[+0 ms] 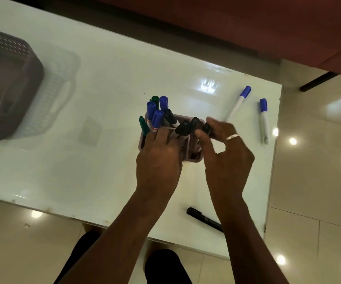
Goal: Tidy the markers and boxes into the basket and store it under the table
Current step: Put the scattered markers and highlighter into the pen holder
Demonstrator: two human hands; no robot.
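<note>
Right hand pinches black marker; left hand steadies organizer.

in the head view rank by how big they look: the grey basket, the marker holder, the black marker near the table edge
1. Grey basket, largest though cut off by the frame.
2. Marker holder, partly hidden by both hands.
3. Black marker, smallest, though nearer the camera.

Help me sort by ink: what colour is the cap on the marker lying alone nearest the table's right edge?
Blue cap, on a white barrel; head view.
</note>
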